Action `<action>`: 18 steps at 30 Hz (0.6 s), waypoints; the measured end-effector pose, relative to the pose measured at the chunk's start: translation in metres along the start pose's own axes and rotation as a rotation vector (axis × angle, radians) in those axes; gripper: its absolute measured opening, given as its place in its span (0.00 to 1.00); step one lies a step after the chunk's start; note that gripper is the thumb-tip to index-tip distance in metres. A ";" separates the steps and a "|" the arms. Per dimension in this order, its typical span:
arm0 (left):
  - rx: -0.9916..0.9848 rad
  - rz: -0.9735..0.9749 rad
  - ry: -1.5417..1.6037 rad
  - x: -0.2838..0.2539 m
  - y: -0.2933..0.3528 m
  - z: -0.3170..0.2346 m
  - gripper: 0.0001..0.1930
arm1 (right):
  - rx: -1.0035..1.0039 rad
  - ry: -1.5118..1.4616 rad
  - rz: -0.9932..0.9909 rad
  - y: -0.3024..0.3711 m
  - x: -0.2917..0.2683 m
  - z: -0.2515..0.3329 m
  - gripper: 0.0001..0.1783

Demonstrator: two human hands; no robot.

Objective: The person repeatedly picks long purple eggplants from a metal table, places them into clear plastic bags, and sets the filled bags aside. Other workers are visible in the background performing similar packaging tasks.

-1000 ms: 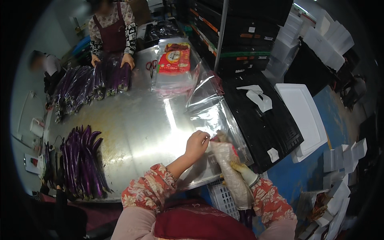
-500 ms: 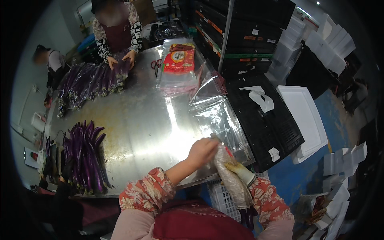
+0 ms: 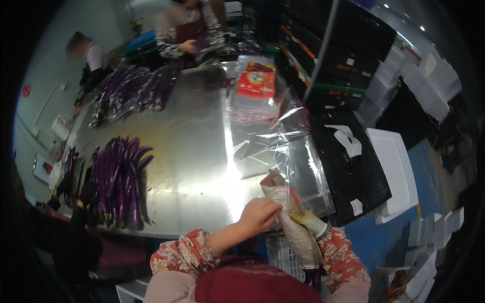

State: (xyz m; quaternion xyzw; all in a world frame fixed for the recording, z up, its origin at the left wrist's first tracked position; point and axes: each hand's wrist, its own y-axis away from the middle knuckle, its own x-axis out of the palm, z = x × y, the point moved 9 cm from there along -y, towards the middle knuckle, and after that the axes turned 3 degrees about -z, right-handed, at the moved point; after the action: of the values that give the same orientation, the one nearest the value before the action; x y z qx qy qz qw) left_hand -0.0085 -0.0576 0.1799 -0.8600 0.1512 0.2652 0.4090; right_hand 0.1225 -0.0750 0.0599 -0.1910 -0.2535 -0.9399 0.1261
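Note:
In front of me, over the table's near right edge, a long pale beige sleeve [image 3: 301, 242] with a red rim lies tilted. Dark purple eggplants [image 3: 314, 279] poke out of its lower end. My right hand [image 3: 309, 223], in a white glove with yellowed fingers, is wrapped round the middle of this sleeve. Beside its upper left side is my bare left hand [image 3: 258, 216], fingers curled closed against or very close to the sleeve; what they pinch, if anything, is hidden. Clear plastic bags [image 3: 283, 146] lie flat just beyond the sleeve.
Loose eggplants [image 3: 118, 184] lie in a heap at the table's left; bagged eggplants [image 3: 134, 91] lie behind them. A red-printed pack [image 3: 256, 81] rests on bags farther back. To the right stand a black crate [image 3: 343, 171] and a white tray [image 3: 391, 171]. A co-worker [image 3: 189, 33] stands across the table.
My view has shifted, so the table sits farther right. My left hand has moved down from the sleeve's upper end, which now shows. The co-worker across has left the bagged eggplants and moved rightward.

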 end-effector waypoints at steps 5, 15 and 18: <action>0.095 -0.123 -0.053 -0.071 0.045 -0.049 0.10 | 0.002 0.243 0.135 0.016 0.091 0.012 0.22; -0.496 -0.321 -0.033 -0.162 0.278 -0.072 0.09 | 0.704 1.166 0.709 0.008 0.242 -0.176 0.26; -1.025 -0.346 0.242 -0.130 0.373 -0.043 0.07 | 0.722 0.994 0.750 0.004 0.244 -0.267 0.29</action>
State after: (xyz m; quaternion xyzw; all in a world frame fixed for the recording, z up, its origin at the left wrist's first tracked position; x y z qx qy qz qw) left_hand -0.2783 -0.3167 0.0454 -0.9855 -0.0949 0.1332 -0.0448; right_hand -0.1733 -0.2521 -0.0482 0.2387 -0.3786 -0.6666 0.5961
